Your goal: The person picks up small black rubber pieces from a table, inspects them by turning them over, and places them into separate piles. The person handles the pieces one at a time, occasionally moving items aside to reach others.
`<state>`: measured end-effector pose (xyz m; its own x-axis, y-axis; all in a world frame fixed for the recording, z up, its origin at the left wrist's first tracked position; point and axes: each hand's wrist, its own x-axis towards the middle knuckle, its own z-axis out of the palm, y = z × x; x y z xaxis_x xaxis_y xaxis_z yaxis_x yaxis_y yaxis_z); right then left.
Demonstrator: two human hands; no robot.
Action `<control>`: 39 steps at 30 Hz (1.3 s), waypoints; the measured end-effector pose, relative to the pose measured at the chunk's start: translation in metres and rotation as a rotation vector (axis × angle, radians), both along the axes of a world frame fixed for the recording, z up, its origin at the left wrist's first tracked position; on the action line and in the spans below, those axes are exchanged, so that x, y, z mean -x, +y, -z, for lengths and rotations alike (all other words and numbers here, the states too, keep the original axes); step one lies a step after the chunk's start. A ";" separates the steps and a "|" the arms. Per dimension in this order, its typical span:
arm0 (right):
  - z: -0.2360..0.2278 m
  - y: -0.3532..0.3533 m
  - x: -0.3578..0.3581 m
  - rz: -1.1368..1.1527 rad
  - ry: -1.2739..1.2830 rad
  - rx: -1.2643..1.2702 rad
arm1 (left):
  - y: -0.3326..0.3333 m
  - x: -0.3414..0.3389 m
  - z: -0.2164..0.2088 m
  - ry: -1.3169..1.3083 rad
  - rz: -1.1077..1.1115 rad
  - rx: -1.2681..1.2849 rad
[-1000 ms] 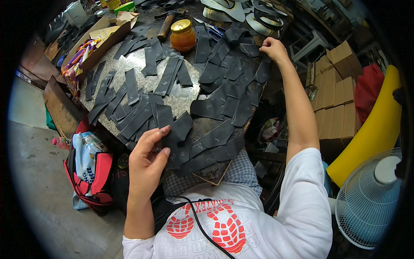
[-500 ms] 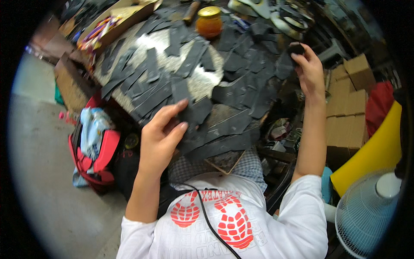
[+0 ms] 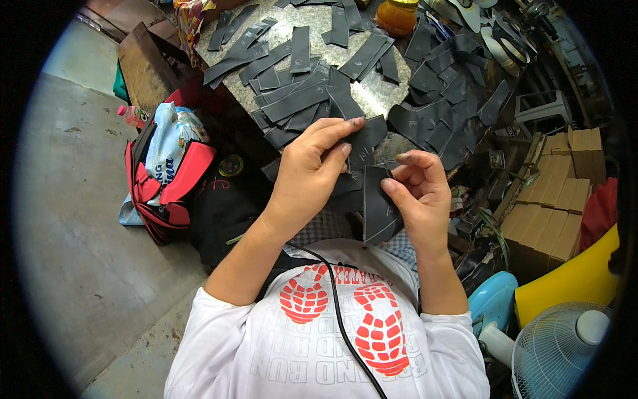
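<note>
My right hand [image 3: 423, 198] pinches a flat dark grey cut piece [image 3: 380, 211] between thumb and fingers, holding it close in front of me. To its left is my left hand [image 3: 309, 174], its thumb and index finger apart with nothing visible between them. Just beyond the left fingertips lies another dark grey piece [image 3: 369, 136], on the near side of a spread of similar pieces. Many of these strips [image 3: 292, 100] overlap on the speckled tabletop [image 3: 382, 96], some with pale markings. The curled fingers of my left hand are partly hidden.
A jar with orange contents [image 3: 397, 16] stands at the far side. Sandals [image 3: 500, 50] lie at far right. Stacked cardboard boxes [image 3: 548, 213], a yellow sheet [image 3: 571, 269] and a fan [image 3: 565, 349] are on my right. A red-and-black bag [image 3: 163, 179] sits at left.
My right hand has come from the far right of the table toward me, bringing a dark piece beside my left hand. The view has shifted, with the tabletop now higher in the picture.
</note>
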<state>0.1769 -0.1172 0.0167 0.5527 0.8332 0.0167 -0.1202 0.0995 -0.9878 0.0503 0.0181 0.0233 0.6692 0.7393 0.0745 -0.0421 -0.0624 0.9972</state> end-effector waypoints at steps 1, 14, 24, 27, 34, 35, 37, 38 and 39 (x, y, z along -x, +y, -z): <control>0.001 0.001 0.003 0.011 0.033 -0.010 | -0.002 -0.001 0.000 -0.003 -0.010 0.000; 0.007 0.007 0.008 0.020 -0.017 0.029 | -0.007 -0.002 0.004 -0.036 -0.049 -0.164; 0.004 0.008 0.008 0.007 -0.033 0.036 | -0.007 -0.002 0.005 -0.043 -0.065 -0.241; 0.004 0.009 0.007 0.004 -0.043 0.031 | -0.008 -0.003 0.005 -0.071 -0.061 -0.232; 0.002 0.008 0.006 -0.011 -0.010 0.040 | -0.009 -0.001 0.003 -0.036 -0.031 -0.184; 0.002 0.008 0.006 -0.015 -0.009 0.042 | -0.009 0.000 0.002 -0.047 -0.025 -0.161; 0.001 0.008 0.006 -0.021 0.010 0.065 | -0.009 0.001 0.001 -0.033 -0.013 -0.115; 0.001 0.008 0.006 -0.022 0.025 0.076 | -0.010 0.001 0.001 -0.038 -0.011 -0.098; 0.000 0.008 0.006 -0.025 0.018 0.071 | -0.010 0.001 0.002 -0.046 -0.012 -0.080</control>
